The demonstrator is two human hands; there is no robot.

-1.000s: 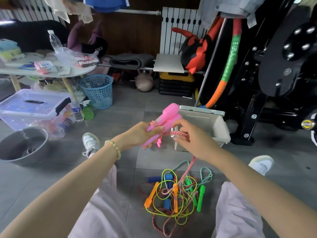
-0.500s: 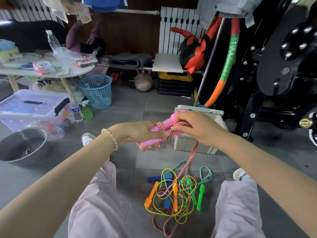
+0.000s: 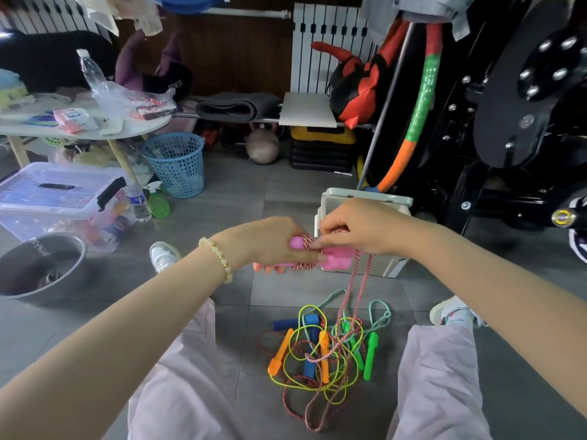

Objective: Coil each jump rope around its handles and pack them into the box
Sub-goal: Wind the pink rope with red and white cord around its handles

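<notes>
Since the earlier frame, the right hand (image 3: 359,227) has been carried over the pink handles (image 3: 336,262), now lowered to level, and another turn of red-and-white rope (image 3: 355,281) appears laid. The handles are gripped in the curled left hand (image 3: 273,242); the rope is pinched by the right fingers just above. Coiling is judged part done: slack trails below the fingers to the tangled ropes (image 3: 324,350). The white box (image 3: 394,265) stands just beyond the right fingers on grey floor tiles (image 3: 222,198); a blue basket (image 3: 178,163) is well apart.
</notes>
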